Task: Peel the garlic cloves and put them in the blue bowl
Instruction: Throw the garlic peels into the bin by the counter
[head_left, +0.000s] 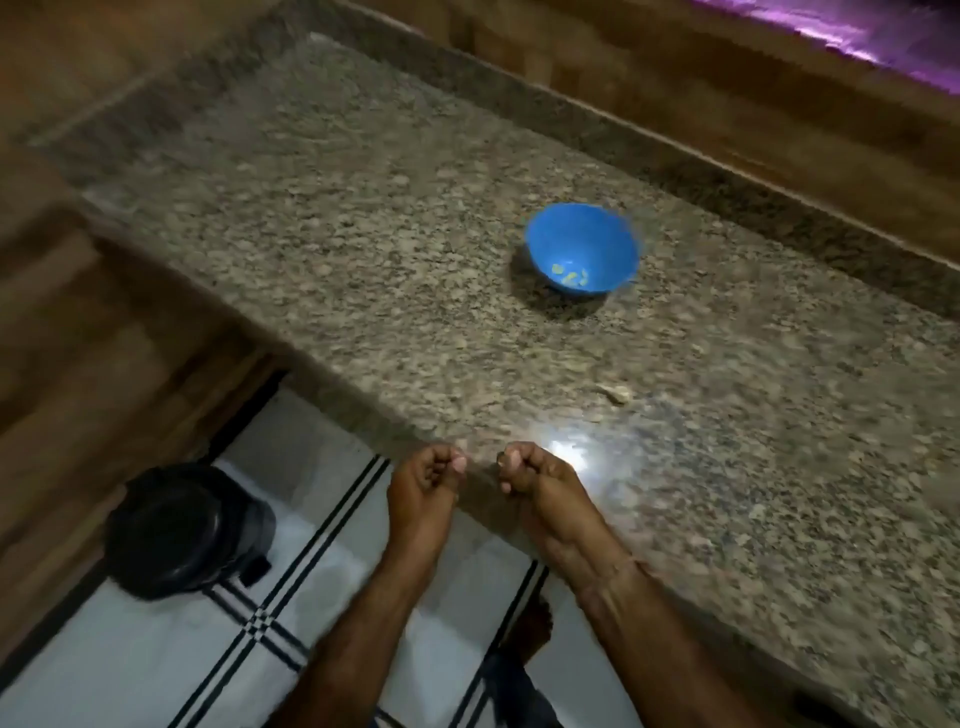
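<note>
Head view: working at the near edge of the counter, partly out over the floor.

Judging the step in hand as peeling between the two hands. For doing it well: bracing with one hand, catching the skin at one end with the other thumbnail, drawing it off in strips instead of crushing. Also shifting forward over the stone, so that anything slipping is landing on the counter and not on the tiles or beside the bin.

Holding the left hand and right hand side by side, just apart, backs up, forearms reaching in from the bottom edge. Curling the fingers of both into loose fists, thumb tips pressing against forefingers. Failing to tell through the blur what is being pinched, if anything.

Seeing the bowl standing upright on the counter, well beyond the hands and to their right, with a few pale cloves lying in its bottom. Noting a pale scrap lying on the stone between bowl and right hand, too blurred for calling it peel or garlic.
</note>
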